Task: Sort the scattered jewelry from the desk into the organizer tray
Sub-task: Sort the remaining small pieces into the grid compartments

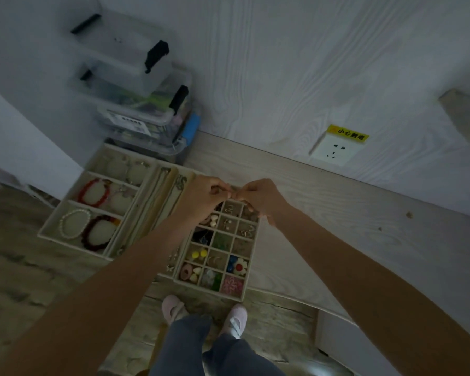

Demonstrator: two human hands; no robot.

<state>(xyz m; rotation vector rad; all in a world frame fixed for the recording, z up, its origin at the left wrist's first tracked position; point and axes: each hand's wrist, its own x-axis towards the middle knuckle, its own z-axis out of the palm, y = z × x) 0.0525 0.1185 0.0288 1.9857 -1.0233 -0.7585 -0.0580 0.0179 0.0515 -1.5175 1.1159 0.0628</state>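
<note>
Dim light is falling on a pale wood-grain worktop (323, 213) that is running up to a whitish wood-grain wall, where a white power socket with a yellow warning label (334, 149) is sitting right of and beyond the tray described next.

Serving as the landmark is a beige organizer tray divided into many small square compartments (251, 270), lying in the middle of the worktop. Most of its cells are holding small colourful pieces: yellow beads, a white flower with a red centre, a pink flower.

Both hands are hovering over the tray's far end. The left hand (201, 198) and right hand (258, 198) are meeting fingertip to fingertip, fingers curled, pinching something tiny between them; it is too small and dark to identify, so its long axis cannot be judged. Neither hand is nearer; the item is sitting directly above the far row of cells.

Left of the tray, a wider beige tray holding red, pearl-white and dark bracelets (78, 213) is lying. Beyond that, stacked clear plastic storage boxes with black latches (136, 85) are standing.
</note>
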